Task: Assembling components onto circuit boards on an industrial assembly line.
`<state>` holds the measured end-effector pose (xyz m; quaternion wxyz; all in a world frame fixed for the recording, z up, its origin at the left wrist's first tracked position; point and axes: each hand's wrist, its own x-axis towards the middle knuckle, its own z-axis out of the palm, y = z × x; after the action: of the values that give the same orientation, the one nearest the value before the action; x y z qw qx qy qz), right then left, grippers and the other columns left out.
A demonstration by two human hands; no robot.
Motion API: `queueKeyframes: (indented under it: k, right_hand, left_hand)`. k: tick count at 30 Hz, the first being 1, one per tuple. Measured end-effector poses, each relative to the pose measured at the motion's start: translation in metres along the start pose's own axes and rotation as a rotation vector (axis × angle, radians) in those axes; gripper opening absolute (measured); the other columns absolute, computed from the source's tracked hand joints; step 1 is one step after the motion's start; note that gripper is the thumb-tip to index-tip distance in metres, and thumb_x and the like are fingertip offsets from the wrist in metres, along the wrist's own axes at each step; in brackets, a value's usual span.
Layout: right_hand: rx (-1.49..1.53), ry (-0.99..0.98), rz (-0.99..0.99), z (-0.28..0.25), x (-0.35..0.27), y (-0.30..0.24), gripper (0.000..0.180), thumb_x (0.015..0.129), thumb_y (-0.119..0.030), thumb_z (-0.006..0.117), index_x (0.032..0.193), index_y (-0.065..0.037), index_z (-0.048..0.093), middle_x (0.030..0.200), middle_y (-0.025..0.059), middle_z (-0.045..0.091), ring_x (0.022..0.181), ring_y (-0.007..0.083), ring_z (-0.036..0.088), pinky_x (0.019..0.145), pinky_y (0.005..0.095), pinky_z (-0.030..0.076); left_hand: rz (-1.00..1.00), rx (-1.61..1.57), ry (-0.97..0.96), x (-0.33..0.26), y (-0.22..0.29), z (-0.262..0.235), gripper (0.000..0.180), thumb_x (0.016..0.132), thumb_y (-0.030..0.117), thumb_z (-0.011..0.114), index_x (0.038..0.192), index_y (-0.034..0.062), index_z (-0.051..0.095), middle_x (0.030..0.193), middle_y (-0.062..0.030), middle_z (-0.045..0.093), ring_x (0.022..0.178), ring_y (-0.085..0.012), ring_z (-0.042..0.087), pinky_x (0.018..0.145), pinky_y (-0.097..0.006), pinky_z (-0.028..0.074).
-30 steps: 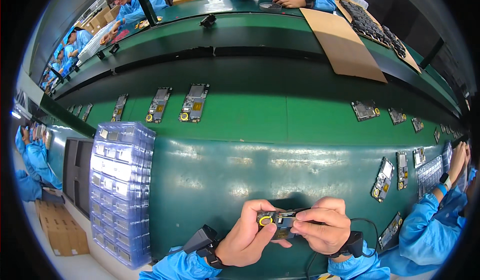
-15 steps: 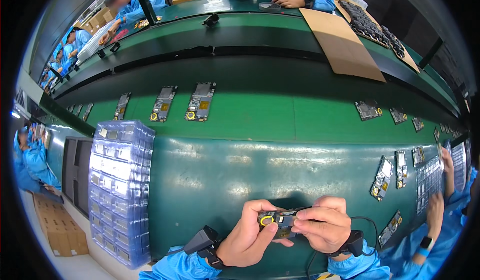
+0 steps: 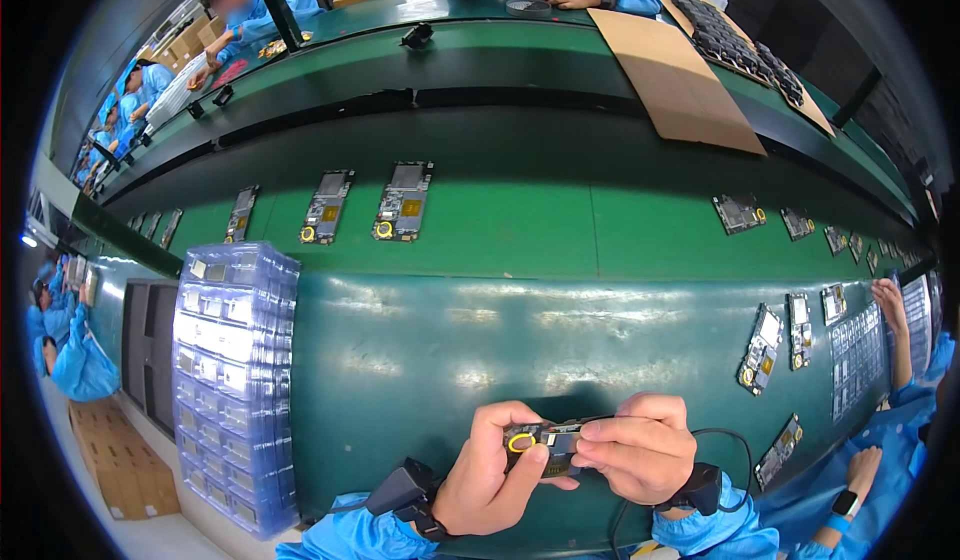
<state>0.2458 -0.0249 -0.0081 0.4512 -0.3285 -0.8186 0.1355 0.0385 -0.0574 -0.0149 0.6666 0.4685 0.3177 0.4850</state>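
Observation:
Above the near part of the green table, my left hand (image 3: 490, 480) grips a dark circuit board (image 3: 527, 441) with a yellow ring on it, the thumb pressed along its face. My right hand (image 3: 640, 450) is closed at the board's right end, its thumb and fingertips pinched over the edge there. A small silvery part shows on the board between the two thumbs. My right fingers cover whatever else they may hold. Both wrists wear black devices, and a dark cable (image 3: 745, 450) loops beside the right one.
A stack of clear plastic trays (image 3: 235, 390) stands at left. Circuit boards (image 3: 404, 201) lie spaced along the green strip ahead, and more boards (image 3: 761, 350) rest at right. A co-worker's hand (image 3: 890, 305) is beside another tray (image 3: 858, 360) there. A cardboard sheet (image 3: 690, 85) lies across the far ledge.
My hands stay on the board, which has shifted slightly left in view. At right, the co-worker's nearer hand has moved down, away from the tray.

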Motion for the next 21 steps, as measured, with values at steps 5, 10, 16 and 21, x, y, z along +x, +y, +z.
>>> queueKeyframes:
  k: [5, 10, 16, 21]
  right_hand:
    - [-0.014, -0.004, -0.015, 0.004, 0.002, -0.003, 0.032, 0.066, -0.008, 0.089, 0.096, -0.013, 0.08, 0.106, -0.0041, 0.073, 0.09, 0.016, 0.058, 0.075, 0.0255, 0.05]
    - [0.191, 0.063, 0.197, 0.01, -0.001, 0.0, 0.032, 0.071, -0.008, 0.088, 0.101, -0.008, 0.078, 0.103, 0.0049, 0.069, 0.091, 0.0226, 0.062, 0.074, 0.0287, 0.052]
    - [0.468, -0.08, 0.47, 0.002, 0.002, 0.006, 0.027, 0.083, -0.001, 0.08, 0.11, 0.0, 0.073, 0.088, 0.0115, 0.07, 0.081, 0.0195, 0.071, 0.069, 0.0286, 0.055]
    - [0.408, -0.062, 0.479, 0.002, 0.003, -0.004, 0.026, 0.084, -0.001, 0.079, 0.109, 0.0, 0.073, 0.09, 0.0109, 0.07, 0.075, 0.0171, 0.07, 0.063, 0.0267, 0.055]
  left_hand:
    - [-0.006, 0.026, 0.07, 0.0, -0.005, 0.001, 0.03, 0.103, 0.002, 0.048, 0.123, -0.0005, 0.026, 0.116, -0.0205, 0.058, 0.101, -0.0195, 0.067, 0.079, -0.041, 0.066]
    - [0.078, 0.063, 0.133, 0.0, -0.013, 0.0, 0.028, 0.103, 0.003, 0.051, 0.121, 0.0003, 0.029, 0.114, -0.02, 0.062, 0.098, -0.0211, 0.069, 0.075, -0.04, 0.066]
    - [0.048, 0.197, 0.132, 0.0, -0.014, -0.003, 0.026, 0.102, 0.003, 0.054, 0.119, -0.0005, 0.035, 0.109, -0.0203, 0.065, 0.095, -0.0205, 0.07, 0.075, -0.038, 0.066]
    - [0.021, 0.176, 0.127, 0.002, -0.015, -0.003, 0.025, 0.103, 0.005, 0.054, 0.121, -0.0002, 0.037, 0.104, -0.0166, 0.064, 0.09, -0.018, 0.07, 0.071, -0.036, 0.066]
